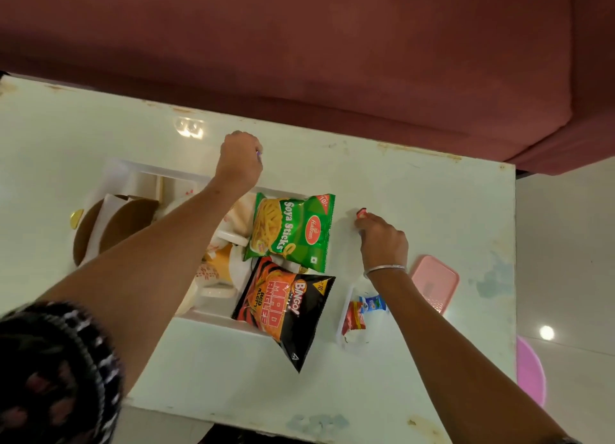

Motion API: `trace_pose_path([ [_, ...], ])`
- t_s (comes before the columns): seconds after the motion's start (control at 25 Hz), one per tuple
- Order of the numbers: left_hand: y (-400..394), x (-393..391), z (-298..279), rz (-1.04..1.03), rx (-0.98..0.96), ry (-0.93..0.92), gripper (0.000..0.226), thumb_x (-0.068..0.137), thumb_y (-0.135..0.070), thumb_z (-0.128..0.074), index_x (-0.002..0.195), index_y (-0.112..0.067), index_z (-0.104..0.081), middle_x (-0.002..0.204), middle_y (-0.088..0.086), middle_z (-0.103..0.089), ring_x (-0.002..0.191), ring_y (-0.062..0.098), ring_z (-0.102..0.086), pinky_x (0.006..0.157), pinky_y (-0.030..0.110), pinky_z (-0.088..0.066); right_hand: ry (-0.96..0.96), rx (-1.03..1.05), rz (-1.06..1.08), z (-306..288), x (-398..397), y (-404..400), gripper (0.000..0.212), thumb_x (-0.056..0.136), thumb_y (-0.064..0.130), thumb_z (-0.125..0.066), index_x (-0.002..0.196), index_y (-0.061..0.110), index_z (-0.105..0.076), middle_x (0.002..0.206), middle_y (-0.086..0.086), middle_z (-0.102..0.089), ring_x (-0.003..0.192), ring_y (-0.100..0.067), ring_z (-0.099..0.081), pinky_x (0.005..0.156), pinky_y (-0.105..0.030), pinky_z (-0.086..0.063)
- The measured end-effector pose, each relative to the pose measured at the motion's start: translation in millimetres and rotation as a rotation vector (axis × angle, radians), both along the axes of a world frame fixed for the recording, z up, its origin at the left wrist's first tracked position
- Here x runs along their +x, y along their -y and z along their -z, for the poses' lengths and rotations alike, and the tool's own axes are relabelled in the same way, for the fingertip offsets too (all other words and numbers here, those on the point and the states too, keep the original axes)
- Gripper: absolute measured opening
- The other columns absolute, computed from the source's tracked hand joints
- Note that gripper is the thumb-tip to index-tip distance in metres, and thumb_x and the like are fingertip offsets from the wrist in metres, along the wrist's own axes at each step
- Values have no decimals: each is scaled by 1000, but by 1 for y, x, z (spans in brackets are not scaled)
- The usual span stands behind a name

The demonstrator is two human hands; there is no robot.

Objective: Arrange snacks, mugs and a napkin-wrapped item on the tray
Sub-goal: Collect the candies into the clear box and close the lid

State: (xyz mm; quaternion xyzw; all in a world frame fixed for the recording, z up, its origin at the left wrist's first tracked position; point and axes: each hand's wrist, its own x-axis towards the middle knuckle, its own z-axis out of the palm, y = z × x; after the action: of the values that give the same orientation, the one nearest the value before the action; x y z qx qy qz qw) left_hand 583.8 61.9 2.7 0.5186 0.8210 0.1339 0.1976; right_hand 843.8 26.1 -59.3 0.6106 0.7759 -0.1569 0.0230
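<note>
- A sleeve (56,370) of dark knit with pale flecks covers the left upper arm at the lower left.
- A gold knob (76,218) sits at the far left edge of two round brown discs (116,227), matte and flat, with a folded white napkin (100,220) between them; whether it wraps anything cannot be told.
- The tray (213,315) is white, rectangular and glossy, its long axis running left to right on the pale, chipped table (416,184).
- Mugs (216,270) lie inside the tray under the left forearm, white glazed with red and orange print; their handles point toward the near rim.
- The left hand (240,160) reaches across the tray to its far rim, knuckles up, fingers curled tight into a fist; what they pinch cannot be told.
- A green packet (289,232), crinkled foil, lies flat at the tray's right end, its long axis running near to far.
- A black packet (283,307), shiny foil, lies just nearer, touching the green one, tilted, its lower corner hanging over the near rim.
- The right hand (382,240) rests on the table right of the tray, a bangle (386,270) on the wrist, fingertips pinching a small red sachet (361,213).
- A clear tub (352,317) near the wrist holds red and blue sachets.
- A pink lid (435,282), rounded rectangular plastic, lies flat just right of the wrist.
</note>
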Motion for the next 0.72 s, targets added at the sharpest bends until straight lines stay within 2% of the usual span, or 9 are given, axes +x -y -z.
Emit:
trace_pose_path([
  [0.12,31,46,-41,-70,248,269,14,80,-2,-63,92,-3,-70,85,8,-71,69,8,-65,68,6,-49,-28,-20,53,-8,6,-5,29,94,14,-48,117,23,-63,118,-1,-67,95,-30,-66,80,-32,-49],
  [0.16,50,65,-54,-83,300,346,13,79,-3,-65,91,-7,-70,80,-1,-70,62,1,-64,61,0,-46,-134,-49,163,-15,9,-5,25,92,15,-52,109,22,-68,110,-3,-71,93,-29,-67,80,-31,-49],
  [0.24,96,107,-69,-58,305,501,16,80,-4,-65,89,-14,-72,77,-9,-70,64,-6,-65,61,3,-48,-444,-93,460,-31,16,-1,14,84,11,-62,90,17,-73,94,-4,-75,86,-24,-70,79,-26,-50],
  [0.32,139,155,-67,-14,202,557,19,81,-5,-59,88,-17,-73,81,-3,-74,66,-1,-65,67,14,-53,-637,-53,679,-49,30,16,9,78,12,-67,79,21,-67,81,1,-74,76,-14,-71,69,-11,-47],
  [0.4,169,196,-55,-22,24,562,22,83,-5,-56,96,-16,-71,90,4,-73,76,8,-66,76,21,-53,-730,-73,835,-66,47,43,14,76,16,-70,82,20,-57,71,8,-72,58,2,-67,52,1,-38],
  [0.52,188,224,-30,-93,-163,519,27,86,-2,-51,108,-14,-64,98,8,-69,83,14,-64,74,16,-48,-641,-216,868,-79,68,88,21,74,18,-74,84,16,-56,52,19,-65,57,1,-66,56,-7,-44],
  [0.6,189,228,-21,-86,-201,498,28,86,1,-47,106,-10,-64,100,11,-69,91,22,-65,81,27,-51,-645,-297,856,-81,74,110,22,71,15,-77,79,16,-57,65,7,-71,56,-5,-68,58,-11,-47],
  [0.64,188,226,-20,-94,-194,483,29,86,1,-46,107,-10,-64,101,12,-70,92,23,-66,83,26,-51,-649,-315,835,-81,74,118,22,71,14,-78,80,15,-57,73,-1,-72,56,-6,-68,59,-12,-48],
  [0.72,189,223,-21,-121,-115,437,29,86,1,-49,106,-9,-66,98,12,-71,88,20,-66,74,10,-44,-641,-311,779,-80,69,127,22,72,12,-76,84,13,-58,78,-7,-72,62,-14,-70,60,-14,-50],
])
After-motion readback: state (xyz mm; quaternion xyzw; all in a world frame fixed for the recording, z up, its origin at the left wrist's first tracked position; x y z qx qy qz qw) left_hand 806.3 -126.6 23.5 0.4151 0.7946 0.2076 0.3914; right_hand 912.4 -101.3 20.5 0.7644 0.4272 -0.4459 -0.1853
